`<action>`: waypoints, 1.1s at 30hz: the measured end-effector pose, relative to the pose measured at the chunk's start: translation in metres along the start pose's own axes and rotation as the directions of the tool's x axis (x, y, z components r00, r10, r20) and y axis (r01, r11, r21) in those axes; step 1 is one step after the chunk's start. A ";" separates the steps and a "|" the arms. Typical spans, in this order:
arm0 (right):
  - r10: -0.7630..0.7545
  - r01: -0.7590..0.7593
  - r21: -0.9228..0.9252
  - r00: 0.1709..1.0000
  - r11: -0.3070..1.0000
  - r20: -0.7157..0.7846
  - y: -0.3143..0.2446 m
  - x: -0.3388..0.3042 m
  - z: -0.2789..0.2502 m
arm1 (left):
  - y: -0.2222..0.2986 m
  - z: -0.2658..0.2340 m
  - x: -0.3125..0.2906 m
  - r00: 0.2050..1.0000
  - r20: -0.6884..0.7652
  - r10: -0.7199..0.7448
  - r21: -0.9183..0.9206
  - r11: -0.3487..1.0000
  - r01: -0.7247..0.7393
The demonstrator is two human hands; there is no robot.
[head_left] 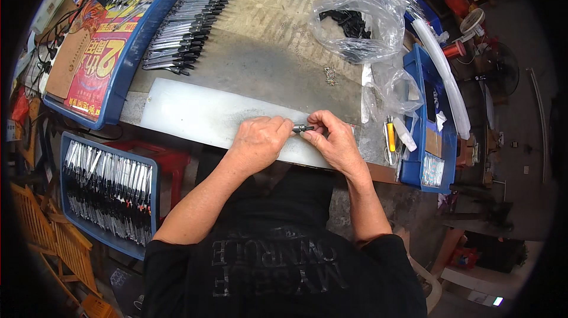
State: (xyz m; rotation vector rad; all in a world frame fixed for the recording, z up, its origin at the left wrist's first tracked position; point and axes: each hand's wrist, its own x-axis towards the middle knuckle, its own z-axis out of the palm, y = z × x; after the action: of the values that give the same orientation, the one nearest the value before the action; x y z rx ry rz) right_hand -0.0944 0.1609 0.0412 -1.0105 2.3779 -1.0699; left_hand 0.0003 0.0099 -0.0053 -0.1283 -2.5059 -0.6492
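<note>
My left hand (260, 141) is closed in a fist above the white board (201, 111), gripping one end of a small black-and-silver pen part (303, 128). On the other end, the thumb and fingertips of my right hand (335, 141) pinch it. Most of the left end is hidden inside my fist, so its full length cannot be made out. Beyond the board, a long row of clear pens with black grips (189, 28) lies on the worn table (260, 45). A little pile of tiny metal pieces (330, 76) rests farther back, to the right.
A clear plastic bag (378, 28) with black parts (349, 23) sits at the back right. Nearer, a yellow-handled tool (390, 136) lies beside a blue bin (418, 164). At the left stand a blue tray (118, 90) and a lower blue crate (155, 199) filled with pens.
</note>
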 end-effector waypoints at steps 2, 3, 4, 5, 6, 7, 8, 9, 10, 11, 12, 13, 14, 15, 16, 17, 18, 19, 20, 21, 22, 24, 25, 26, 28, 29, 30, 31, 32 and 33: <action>-0.123 0.123 0.001 0.992 0.992 0.008 0.003 0.000 0.000 | 0.000 0.000 0.001 1.000 -0.011 0.000 -0.014 1.000 -0.001; -0.123 0.123 0.002 0.992 0.992 0.008 0.005 0.001 0.000 | 0.000 0.000 0.001 1.000 -0.011 -0.003 -0.016 1.000 0.003; -0.155 0.155 -0.014 0.988 0.988 0.012 0.006 0.002 0.001 | -0.001 0.000 0.000 1.000 -0.010 -0.006 -0.017 1.000 0.006; -0.187 0.187 -0.030 0.982 0.982 0.017 0.007 0.003 0.002 | -0.001 0.000 0.000 1.000 -0.009 -0.005 -0.017 1.000 0.005; -0.187 0.188 -0.030 0.982 0.982 0.016 0.008 0.003 0.004 | -0.001 0.000 0.000 1.000 -0.019 -0.004 -0.018 1.000 0.003; -0.219 0.219 -0.048 0.976 0.975 -0.013 0.009 0.003 0.007 | -0.001 0.000 0.000 1.000 -0.029 -0.002 -0.020 1.000 0.001; -0.252 0.249 -0.066 0.967 0.966 -0.041 0.009 0.002 0.009 | 0.000 0.000 0.001 1.000 -0.029 -0.001 -0.018 1.000 0.001; -0.252 0.249 -0.065 0.967 0.966 -0.041 0.007 0.001 0.010 | 0.001 -0.001 0.001 1.000 -0.019 -0.004 -0.012 1.000 0.004; -0.224 0.219 -0.091 0.973 0.972 -0.048 0.005 0.000 0.011 | 0.001 -0.002 0.001 1.000 -0.009 -0.006 -0.006 1.000 0.006; -0.195 0.188 -0.116 0.979 0.975 -0.055 0.003 0.000 0.012 | 0.001 -0.001 0.001 1.000 -0.009 -0.006 -0.005 1.000 0.006; -0.196 0.189 -0.115 0.979 0.975 -0.056 0.003 0.000 0.013 | 0.000 0.000 0.000 1.000 -0.009 0.003 0.000 1.000 -0.003; -0.164 0.158 -0.104 0.985 0.982 -0.059 0.003 0.000 0.014 | 0.000 0.000 -0.001 1.000 -0.009 0.013 0.005 1.000 -0.013; -0.132 0.126 -0.094 0.989 0.988 -0.063 0.003 -0.001 0.015 | 0.000 0.000 -0.001 1.000 -0.008 0.013 0.005 1.000 -0.013; -0.133 0.126 -0.094 0.989 0.987 -0.063 0.003 -0.001 0.016 | 0.001 0.000 -0.001 1.000 -0.019 0.015 0.000 1.000 -0.015; -0.153 0.143 -0.104 0.984 0.984 -0.091 0.004 -0.002 0.018 | 0.001 0.001 -0.001 0.999 -0.029 0.016 -0.005 1.000 -0.016; -0.172 0.159 -0.115 0.978 0.981 -0.118 0.004 -0.003 0.019 | 0.001 0.001 -0.001 0.999 -0.030 0.017 -0.007 1.000 -0.017; -0.171 0.157 -0.117 0.978 0.981 -0.119 0.005 -0.002 0.019 | 0.000 0.003 -0.001 1.000 -0.018 0.009 -0.007 1.000 -0.009; -0.163 0.152 -0.103 0.981 0.983 -0.108 0.005 -0.002 0.019 | -0.001 0.004 -0.002 1.000 -0.005 0.001 -0.007 1.000 -0.001; -0.154 0.145 -0.090 0.983 0.985 -0.098 0.007 -0.002 0.020 | -0.002 0.005 -0.002 1.000 -0.005 0.001 -0.012 1.000 -0.001; -0.161 0.153 -0.085 0.982 0.985 -0.100 0.005 -0.002 0.018 | -0.001 0.002 -0.001 1.000 -0.011 0.005 -0.009 1.000 -0.005; -0.139 0.136 -0.044 0.987 0.990 -0.076 0.003 -0.001 0.017 | -0.001 -0.001 -0.001 1.000 -0.017 0.008 -0.007 1.000 -0.008; -0.118 0.117 -0.005 0.992 0.993 -0.053 0.002 0.000 0.015 | 0.002 -0.007 0.000 1.000 -0.009 -0.004 -0.011 1.000 0.004; -0.093 0.096 0.086 0.995 0.992 -0.042 0.003 0.000 0.015 | 0.003 -0.010 0.002 1.000 -0.001 -0.017 -0.024 1.000 0.017; -0.071 0.075 0.177 0.997 0.981 -0.029 0.004 0.001 0.014 | 0.005 -0.013 0.004 1.000 -0.002 -0.013 -0.023 1.000 0.013; -0.053 0.058 0.269 0.998 0.961 -0.024 0.009 0.000 0.015 | 0.008 -0.016 0.004 0.999 0.020 -0.025 0.003 1.000 0.025; -0.037 0.041 0.357 0.999 0.933 -0.016 0.011 0.000 0.015 | 0.010 -0.017 0.005 1.000 0.020 -0.022 0.006 1.000 0.022; -0.040 0.044 0.361 0.999 0.931 -0.016 0.010 -0.001 0.015 | 0.011 -0.018 0.004 0.999 0.027 -0.027 0.017 1.000 0.027; -0.008 0.008 0.383 1.000 0.924 0.000 0.008 -0.002 0.014 | 0.012 -0.019 0.003 0.999 0.032 -0.031 0.027 0.999 0.030; 0.023 -0.028 0.404 1.000 0.914 0.016 0.006 -0.003 0.013 | 0.013 -0.020 0.003 0.999 0.033 -0.029 0.033 0.999 0.028; 0.021 -0.025 0.408 1.000 0.913 0.015 0.004 -0.005 0.013 | 0.014 -0.021 0.003 0.999 0.025 -0.027 0.029 0.999 0.026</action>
State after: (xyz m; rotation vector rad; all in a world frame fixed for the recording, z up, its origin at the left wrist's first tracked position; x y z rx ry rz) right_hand -0.0856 0.1594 0.0293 -0.8279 2.0251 -1.4681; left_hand 0.0109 0.0123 0.0178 -0.0935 -2.5447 -0.6257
